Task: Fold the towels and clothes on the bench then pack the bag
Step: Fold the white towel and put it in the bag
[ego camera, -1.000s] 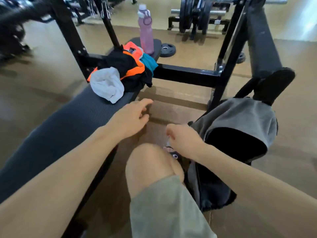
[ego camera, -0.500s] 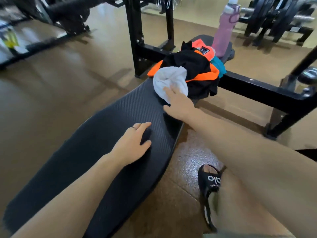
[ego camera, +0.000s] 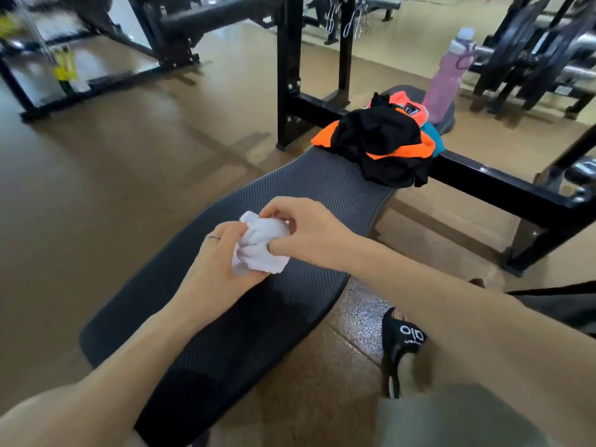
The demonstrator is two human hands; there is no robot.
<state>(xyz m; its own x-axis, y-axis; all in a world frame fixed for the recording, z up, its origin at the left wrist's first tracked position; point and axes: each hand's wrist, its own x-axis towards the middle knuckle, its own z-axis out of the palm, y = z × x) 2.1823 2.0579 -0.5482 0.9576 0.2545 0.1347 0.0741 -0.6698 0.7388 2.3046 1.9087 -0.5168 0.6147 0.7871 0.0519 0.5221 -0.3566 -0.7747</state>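
Note:
A small white towel (ego camera: 263,245) is bunched up over the middle of the black padded bench (ego camera: 322,188). My left hand (ego camera: 216,269) grips its near left side. My right hand (ego camera: 309,230) pinches its top and right side from above. Farther along the bench lies a heap of black, orange and teal clothes (ego camera: 383,140). A dark edge of the bag (ego camera: 561,301) shows at the right, mostly hidden behind my right forearm.
A pink water bottle (ego camera: 450,75) stands at the bench's far end, behind the clothes. The black rack frame (ego camera: 483,182) crosses beside the heap. My foot in a black slide (ego camera: 403,346) rests on the brown floor at the right. Weight machines line the back.
My right hand pulled the white towel off the clothes heap toward the bench's middle. My left hand lifted off the bench and took hold of the towel too.

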